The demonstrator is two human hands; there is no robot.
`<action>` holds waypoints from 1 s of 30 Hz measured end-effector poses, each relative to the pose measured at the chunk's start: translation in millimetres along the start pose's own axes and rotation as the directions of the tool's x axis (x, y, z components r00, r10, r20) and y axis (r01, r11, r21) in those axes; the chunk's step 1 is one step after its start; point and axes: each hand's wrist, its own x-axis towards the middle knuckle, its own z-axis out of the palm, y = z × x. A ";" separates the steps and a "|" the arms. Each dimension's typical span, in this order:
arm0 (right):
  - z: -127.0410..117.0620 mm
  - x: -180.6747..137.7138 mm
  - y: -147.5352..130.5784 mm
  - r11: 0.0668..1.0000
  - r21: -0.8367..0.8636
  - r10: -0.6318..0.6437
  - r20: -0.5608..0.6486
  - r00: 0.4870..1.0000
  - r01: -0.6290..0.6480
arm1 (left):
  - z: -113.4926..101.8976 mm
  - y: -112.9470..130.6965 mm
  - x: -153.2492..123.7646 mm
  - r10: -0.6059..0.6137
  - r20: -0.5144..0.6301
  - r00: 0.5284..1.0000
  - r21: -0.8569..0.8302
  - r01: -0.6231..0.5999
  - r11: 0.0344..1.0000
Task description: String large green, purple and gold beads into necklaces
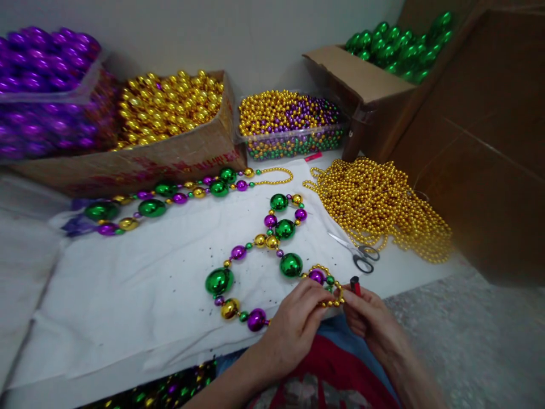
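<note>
Head view: purple beads (46,62) stand far left, then a garland (152,208) lies on white cloth (128,284). Mid-cloth, a green, gold and purple necklace (219,280) curls to the left hand (293,321), which pinches its gold loop. The right hand (368,312) grips a red lighter (355,287), near scissors (356,250) and piled gold strands (366,199).

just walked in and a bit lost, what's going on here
A person's left hand pinches a gold bead loop by a necklace of large green, purple and gold beads on white cloth. The right hand holds a small red and black object, possibly a lighter. A second beaded necklace lies farther back, and scissors rest by a heap of gold bead strands.
</note>
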 end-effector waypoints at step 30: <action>13.3 -25.0 2.0 0.958 0.041 -0.283 -0.031 0.959 0.284 | 9.9 12.6 37.4 -0.425 0.013 0.905 -0.755 0.288 0.589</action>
